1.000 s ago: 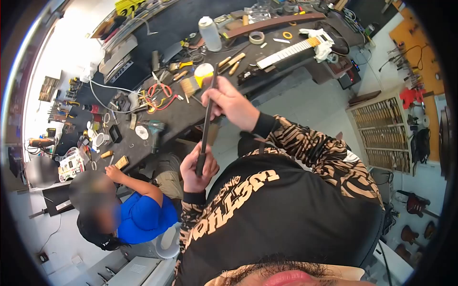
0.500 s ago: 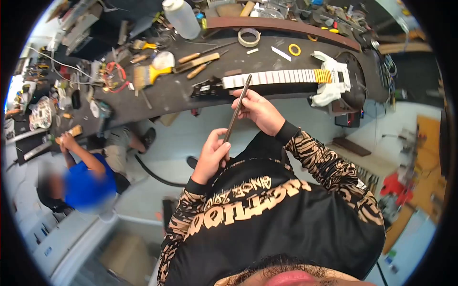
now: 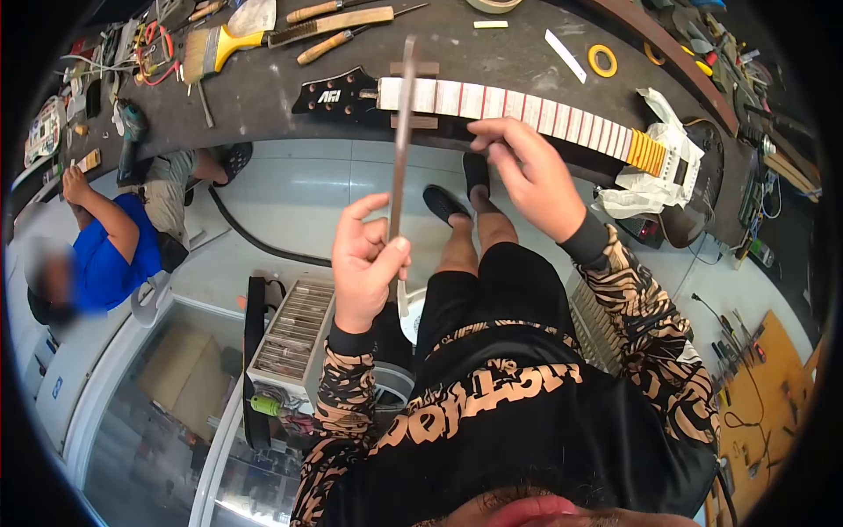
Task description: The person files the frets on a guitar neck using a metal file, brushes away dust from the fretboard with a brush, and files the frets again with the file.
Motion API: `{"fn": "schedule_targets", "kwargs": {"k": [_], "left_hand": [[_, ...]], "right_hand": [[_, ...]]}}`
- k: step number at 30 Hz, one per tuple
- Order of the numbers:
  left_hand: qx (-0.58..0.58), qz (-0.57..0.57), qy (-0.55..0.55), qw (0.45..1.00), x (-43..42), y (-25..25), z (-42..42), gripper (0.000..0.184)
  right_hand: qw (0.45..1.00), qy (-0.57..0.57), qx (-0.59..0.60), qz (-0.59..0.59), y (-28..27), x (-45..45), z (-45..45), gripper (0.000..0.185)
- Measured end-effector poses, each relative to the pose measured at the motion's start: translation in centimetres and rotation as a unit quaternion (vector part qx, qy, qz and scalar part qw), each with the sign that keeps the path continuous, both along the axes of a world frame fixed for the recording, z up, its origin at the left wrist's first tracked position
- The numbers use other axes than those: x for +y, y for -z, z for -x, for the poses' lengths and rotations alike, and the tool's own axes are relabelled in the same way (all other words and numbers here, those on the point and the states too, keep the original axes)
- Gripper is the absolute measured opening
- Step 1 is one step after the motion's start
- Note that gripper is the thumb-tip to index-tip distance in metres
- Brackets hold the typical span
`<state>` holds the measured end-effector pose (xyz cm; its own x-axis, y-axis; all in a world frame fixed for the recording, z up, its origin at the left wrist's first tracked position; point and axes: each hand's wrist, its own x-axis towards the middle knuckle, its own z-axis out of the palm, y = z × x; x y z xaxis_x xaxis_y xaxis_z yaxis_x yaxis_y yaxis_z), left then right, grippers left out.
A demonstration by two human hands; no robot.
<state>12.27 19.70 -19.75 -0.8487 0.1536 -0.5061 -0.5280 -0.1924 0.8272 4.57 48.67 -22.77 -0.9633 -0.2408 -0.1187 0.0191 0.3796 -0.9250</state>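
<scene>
Upright in my left hand (image 3: 364,263) is a long, narrow file (image 3: 401,149), pinched between thumb and fingers; its tip rises past the near end of the guitar neck. My right hand (image 3: 536,180) holds nothing, its fingers loosely bent and apart, just by the near edge of the neck. The guitar neck (image 3: 500,104) lies along the bench, its fretboard covered with whitish tape between the frets and yellow tape (image 3: 647,152) toward the body. A black headstock (image 3: 329,97) points left. White covering (image 3: 672,167) wraps part of the dark body (image 3: 716,158).
On the dark bench (image 3: 246,114) lie a wide paintbrush (image 3: 219,51), wooden-handled tools (image 3: 329,44), a yellow tape roll (image 3: 602,61) and a white strip (image 3: 565,56). At left, a person in blue (image 3: 127,246) works at the bench. A slatted box (image 3: 294,329) stands below me.
My right hand has let go of the file and moved right. The file is now more upright in my left hand. The view has shifted, showing the floor and my legs.
</scene>
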Motion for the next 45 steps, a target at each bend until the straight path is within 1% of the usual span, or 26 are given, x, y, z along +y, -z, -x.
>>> {"fn": "schedule_targets", "kwargs": {"k": [1, 2, 3, 4, 5, 7, 9, 11, 12, 16, 20, 23, 25, 28, 30, 33, 36, 38, 40, 41, 43, 44, 45], "left_hand": [[0.01, 0.029, -0.02, 0.999, 0.1, 0.2, -0.1, 0.064], [0.035, 0.074, -0.008, 0.997, 0.1, 0.9, -0.2, 0.063], [0.057, 0.119, 0.004, 0.991, 0.1, 1.7, -0.3, 0.062], [0.081, 0.165, 0.014, 0.983, 0.3, 2.3, -0.3, 0.061], [0.134, 0.216, 0.026, 0.967, 0.7, 2.7, -0.5, 0.058], [0.235, 0.302, 0.046, 0.923, 2.2, 3.7, -1.1, 0.054], [0.331, 0.377, 0.047, 0.864, 3.8, 5.1, -1.7, 0.052], [0.358, 0.444, 0.087, 0.817, 4.9, 5.1, -2.7, 0.057], [0.356, 0.455, 0.097, 0.811, 5.4, 5.1, -3.1, 0.063], [0.348, 0.487, 0.105, 0.794, 7.0, 6.3, -5.1, 0.065], [0.328, 0.501, 0.108, 0.793, 7.5, 6.8, -6.7, 0.065], [0.316, 0.509, 0.11, 0.793, 7.5, 6.6, -7.6, 0.065], [0.311, 0.513, 0.104, 0.793, 7.7, 6.7, -7.8, 0.064], [0.291, 0.534, 0.131, 0.783, 8.7, 5.9, -3.4, 0.064], [0.315, 0.519, 0.106, 0.788, 9.8, 6.5, 1.2, 0.064], [0.344, 0.517, 0.078, 0.78, 11.1, 7.8, 5.4, 0.074], [0.316, 0.494, 0.088, 0.805, 9.9, 7.6, 1.7, 0.074], [0.296, 0.507, 0.112, 0.802, 8.5, 6.8, -3.4, 0.062], [0.271, 0.495, 0.128, 0.815, 7.5, 6.3, -7.0, 0.061], [0.274, 0.495, 0.127, 0.815, 7.7, 6.1, -6.4, 0.061], [0.282, 0.495, 0.123, 0.813, 8.0, 6.3, -4.4, 0.059], [0.277, 0.493, 0.119, 0.816, 8.7, 6.1, -1.8, 0.058], [0.293, 0.485, 0.103, 0.818, 9.6, 6.5, 1.3, 0.064]], "right_hand": [[0.989, -0.028, 0.096, -0.113, -0.1, 0.4, -0.1, 0.035], [0.972, -0.018, 0.175, -0.157, 0.0, 0.4, 0.0, 0.035], [0.959, -0.015, 0.196, -0.205, 0.0, 0.5, -0.3, 0.039], [0.948, -0.014, 0.223, -0.228, 0.2, 0.4, -0.5, 0.043], [0.935, -0.013, 0.251, -0.25, 0.5, 0.2, -0.5, 0.046], [0.925, -0.006, 0.258, -0.28, 1.3, -0.6, -0.5, 0.051], [0.92, 0.002, 0.257, -0.294, 2.1, -1.1, -0.5, 0.054], [0.923, 0.01, 0.25, -0.292, 2.8, -1.2, -0.3, 0.057], [0.924, 0.009, 0.251, -0.288, 3.2, -1.1, -0.1, 0.057], [0.926, 0.009, 0.251, -0.283, 4.4, -0.5, -0.3, 0.059], [0.927, -0.001, 0.241, -0.288, 4.7, -0.1, -0.3, 0.063], [0.93, -0.017, 0.234, -0.283, 4.9, 0.4, -0.3, 0.069], [0.925, -0.027, 0.232, -0.299, 4.8, 0.6, -0.3, 0.073], [0.921, -0.033, 0.227, -0.316, 4.8, 0.5, -0.2, 0.078], [0.918, -0.036, 0.228, -0.322, 4.8, 0.6, -0.1, 0.08], [0.913, -0.037, 0.232, -0.332, 4.9, 0.5, 0.0, 0.081], [0.912, -0.045, 0.223, -0.341, 4.5, 0.5, 0.0, 0.083], [0.914, -0.049, 0.215, -0.341, 4.1, 0.5, 0.0, 0.085], [0.914, -0.05, 0.215, -0.341, 4.1, 0.5, 0.1, 0.086], [0.914, -0.053, 0.213, -0.341, 4.0, 0.5, 0.0, 0.087], [0.913, -0.061, 0.205, -0.347, 3.7, 0.6, 0.2, 0.081], [0.913, -0.065, 0.2, -0.349, 3.5, 0.6, 0.2, 0.079], [0.912, -0.065, 0.2, -0.352, 3.4, 0.6, 0.2, 0.079]]}}
